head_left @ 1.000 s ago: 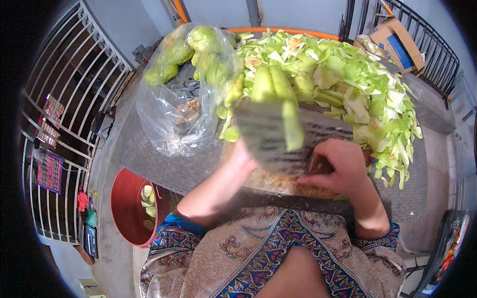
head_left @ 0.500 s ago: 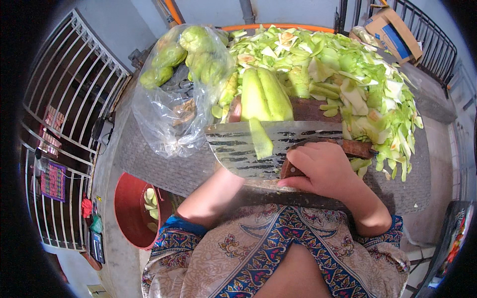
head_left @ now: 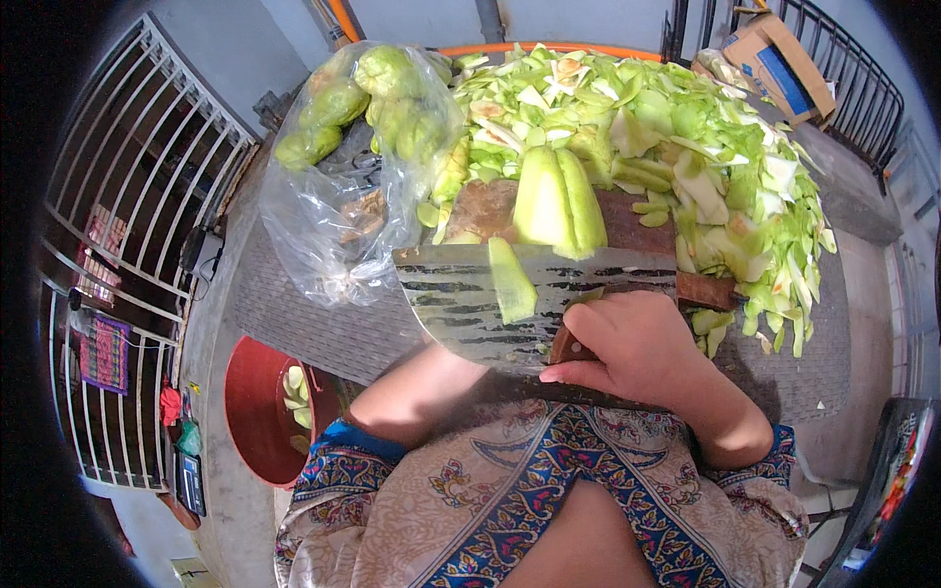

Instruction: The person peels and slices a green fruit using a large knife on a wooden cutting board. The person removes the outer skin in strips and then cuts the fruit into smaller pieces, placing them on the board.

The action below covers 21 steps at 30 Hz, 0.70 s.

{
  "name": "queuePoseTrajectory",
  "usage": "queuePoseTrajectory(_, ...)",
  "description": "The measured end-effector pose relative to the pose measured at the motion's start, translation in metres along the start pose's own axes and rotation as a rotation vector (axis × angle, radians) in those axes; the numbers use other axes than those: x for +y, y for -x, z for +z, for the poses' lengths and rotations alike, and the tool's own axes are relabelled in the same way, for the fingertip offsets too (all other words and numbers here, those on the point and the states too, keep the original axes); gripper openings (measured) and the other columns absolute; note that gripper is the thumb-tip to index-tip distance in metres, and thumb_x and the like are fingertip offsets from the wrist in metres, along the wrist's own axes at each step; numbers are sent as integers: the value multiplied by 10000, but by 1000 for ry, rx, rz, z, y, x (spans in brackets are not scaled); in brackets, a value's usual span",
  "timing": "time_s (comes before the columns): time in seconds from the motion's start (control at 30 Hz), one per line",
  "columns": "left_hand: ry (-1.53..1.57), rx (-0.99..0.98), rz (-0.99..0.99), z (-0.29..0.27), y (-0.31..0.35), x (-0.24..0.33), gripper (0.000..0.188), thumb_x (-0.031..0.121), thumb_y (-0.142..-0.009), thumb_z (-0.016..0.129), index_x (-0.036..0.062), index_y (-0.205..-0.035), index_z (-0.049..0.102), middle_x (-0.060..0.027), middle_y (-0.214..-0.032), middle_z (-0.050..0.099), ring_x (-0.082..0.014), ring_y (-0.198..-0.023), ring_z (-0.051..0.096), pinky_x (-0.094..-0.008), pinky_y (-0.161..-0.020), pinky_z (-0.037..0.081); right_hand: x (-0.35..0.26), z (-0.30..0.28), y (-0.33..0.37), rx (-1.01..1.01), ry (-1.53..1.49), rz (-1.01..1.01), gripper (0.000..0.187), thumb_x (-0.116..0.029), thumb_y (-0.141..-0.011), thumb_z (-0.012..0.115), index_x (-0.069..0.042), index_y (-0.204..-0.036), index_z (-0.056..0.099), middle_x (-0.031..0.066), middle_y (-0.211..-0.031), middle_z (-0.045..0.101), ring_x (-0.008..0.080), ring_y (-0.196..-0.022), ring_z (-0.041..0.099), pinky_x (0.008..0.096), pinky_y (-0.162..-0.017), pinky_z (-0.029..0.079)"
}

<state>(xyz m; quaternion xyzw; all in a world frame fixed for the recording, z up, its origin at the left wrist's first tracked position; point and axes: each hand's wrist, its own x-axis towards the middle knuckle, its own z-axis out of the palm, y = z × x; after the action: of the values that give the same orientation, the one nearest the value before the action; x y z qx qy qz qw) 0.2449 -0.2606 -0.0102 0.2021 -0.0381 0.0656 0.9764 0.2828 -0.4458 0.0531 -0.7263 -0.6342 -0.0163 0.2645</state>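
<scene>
My right hand (head_left: 627,338) is closed around the dark wooden handle of a broad cleaver (head_left: 461,294). The wide blade spans the front of a brown wooden cutting board (head_left: 480,208), and a pale green peel strip (head_left: 512,284) clings to its face. Behind the blade a peeled, light green chayote (head_left: 551,201) stands on the board, its lower end near the blade's upper edge. My left forearm (head_left: 417,392) reaches in under the cleaver; the blade hides my left hand and its fingers.
A big heap of green peelings (head_left: 706,147) covers the far and right side of the table. At the left lies a clear plastic bag (head_left: 343,260) with several unpeeled chayotes (head_left: 387,73). A red bucket (head_left: 255,421) with pale pieces inside stands below left. A cardboard box (head_left: 769,69) sits far right.
The chayote has shifted right and stands lower, baring more board to its left. Fingers seen at its left side are now hidden. The cleaver has moved slightly left, the peel strip still on it.
</scene>
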Motion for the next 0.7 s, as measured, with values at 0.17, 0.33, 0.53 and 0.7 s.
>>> queuePoseTrajectory(0.17, 85, 33, 1, -5, -5, 1, 723, 625, -871, 467, 99, -1366, 438, -156, -1309, 515, -305, -1174, 530, -471, -1011, 426, 7, -4, 1, 34, 35, 41, 430, -514, -827, 614, -99, -793, 505, 89, -648, 587, 305, -613, 622, 416, -552, 484)
queuePoseTrajectory(0.33, -85, 59, 95, -1, 13, 19, 700, 631, -892, 417, 106, -1354, 460, -128, -1286, 541, -299, -1155, 538, -470, -1004, 425, 21, -12, 3, 104, 50, 113, 424, -486, -822, 635, -84, -785, 503, 106, -652, 585, 334, -628, 618, 433, -546, 468)
queuePoseTrajectory(0.53, -301, 316, -96, -12, 19, -25, 635, 571, -923, 441, 86, -1332, 470, -103, -1288, 551, -264, -1164, 541, -430, -997, 442, 13, -13, 2, 62, 0, 181, 437, -464, -782, 689, -63, -760, 516, 113, -638, 573, 337, -620, 597, 416, -547, 443)
queuePoseTrajectory(0.7, -332, 265, 40, 12, 12, -5, 669, 534, -876, 462, 58, -1345, 447, -132, -1319, 533, -287, -1179, 538, -448, -1014, 424, 31, -26, 6, 42, -17, 293, 425, -471, -824, 652, -66, -791, 527, 126, -625, 587, 352, -607, 606, 431, -545, 456)
